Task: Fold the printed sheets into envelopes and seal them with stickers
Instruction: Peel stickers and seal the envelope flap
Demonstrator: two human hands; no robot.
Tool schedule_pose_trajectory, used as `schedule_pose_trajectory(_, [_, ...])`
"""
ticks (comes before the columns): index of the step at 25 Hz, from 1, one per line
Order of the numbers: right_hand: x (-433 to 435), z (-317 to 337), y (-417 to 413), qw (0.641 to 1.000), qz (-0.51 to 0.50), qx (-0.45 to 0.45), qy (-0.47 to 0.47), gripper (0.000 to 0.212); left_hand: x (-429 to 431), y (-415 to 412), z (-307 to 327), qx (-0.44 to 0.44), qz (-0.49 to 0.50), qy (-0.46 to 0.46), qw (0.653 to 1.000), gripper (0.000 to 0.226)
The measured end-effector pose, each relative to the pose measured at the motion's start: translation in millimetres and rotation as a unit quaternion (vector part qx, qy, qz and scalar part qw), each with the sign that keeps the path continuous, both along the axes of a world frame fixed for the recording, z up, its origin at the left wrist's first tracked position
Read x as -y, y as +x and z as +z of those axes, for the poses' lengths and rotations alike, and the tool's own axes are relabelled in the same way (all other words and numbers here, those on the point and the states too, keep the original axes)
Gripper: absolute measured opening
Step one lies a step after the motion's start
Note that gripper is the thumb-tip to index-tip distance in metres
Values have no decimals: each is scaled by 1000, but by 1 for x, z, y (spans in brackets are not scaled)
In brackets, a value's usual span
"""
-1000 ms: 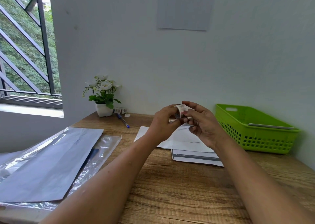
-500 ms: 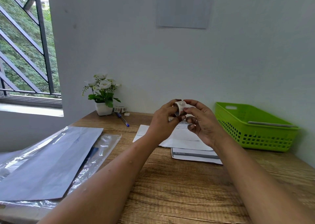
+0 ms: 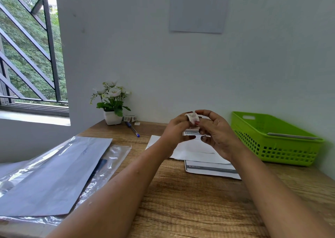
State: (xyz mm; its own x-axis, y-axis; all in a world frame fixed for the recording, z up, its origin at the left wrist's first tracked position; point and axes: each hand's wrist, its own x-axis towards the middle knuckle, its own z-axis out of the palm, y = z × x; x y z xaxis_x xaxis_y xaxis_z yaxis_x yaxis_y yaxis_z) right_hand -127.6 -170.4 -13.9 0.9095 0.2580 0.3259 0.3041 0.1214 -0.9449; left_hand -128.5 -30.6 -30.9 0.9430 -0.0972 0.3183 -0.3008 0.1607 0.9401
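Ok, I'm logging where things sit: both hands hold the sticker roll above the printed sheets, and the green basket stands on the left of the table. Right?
No: the head view shows the green basket on the right of the table. The left hand and right hand do hold the sticker roll above the printed sheets.

My worktop [image 3: 190, 201] is a brown wood-grain board set against the wall. On my left lies a crinkled clear plastic sleeve [image 3: 116, 158] with a large grey paper sheet [image 3: 59, 179] resting on it. At the back stands a small white pot of white flowers [image 3: 112, 118]. Just beside it are a small roll of patterned stickers [image 3: 129, 118], a tiny white paper scrap [image 3: 137, 123] and a blue ballpoint pen [image 3: 133, 129] lying at a slant. In the middle, white printed sheets [image 3: 199, 154] overlap in a loose stack. On my right sits a lime-green slotted plastic basket [image 3: 275, 147].
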Motion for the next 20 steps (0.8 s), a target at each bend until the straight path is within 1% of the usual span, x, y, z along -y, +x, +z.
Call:
schedule_pose_trajectory(2, [0,-1,-1,1000,5,6,-15,23,-1,1,1,-45,-17,-54,997,35])
schedule_pose_trajectory(4, [1,-2,-2,1000,7,15,-24,26,-2,2,-1,-52,-19,-59,997,39])
schedule_pose_trajectory(6, [2,-2,-2,999,-5,18,-31,30,-2,2,-1,-31,-21,-38,999,37])
schedule_pose_trajectory(9, [2,-1,-1,999,-26,7,-16,23,-1,1,0,11,-23,-3,1000,26])
schedule_pose_trajectory(13, [0,-1,1,998,-65,-4,-12,15,-2,2,-1,53,-29,36,997,25])
schedule_pose_trajectory(20, [1,0,2,996,-79,-30,-15,15,-1,6,-5,97,-22,104,990,24])
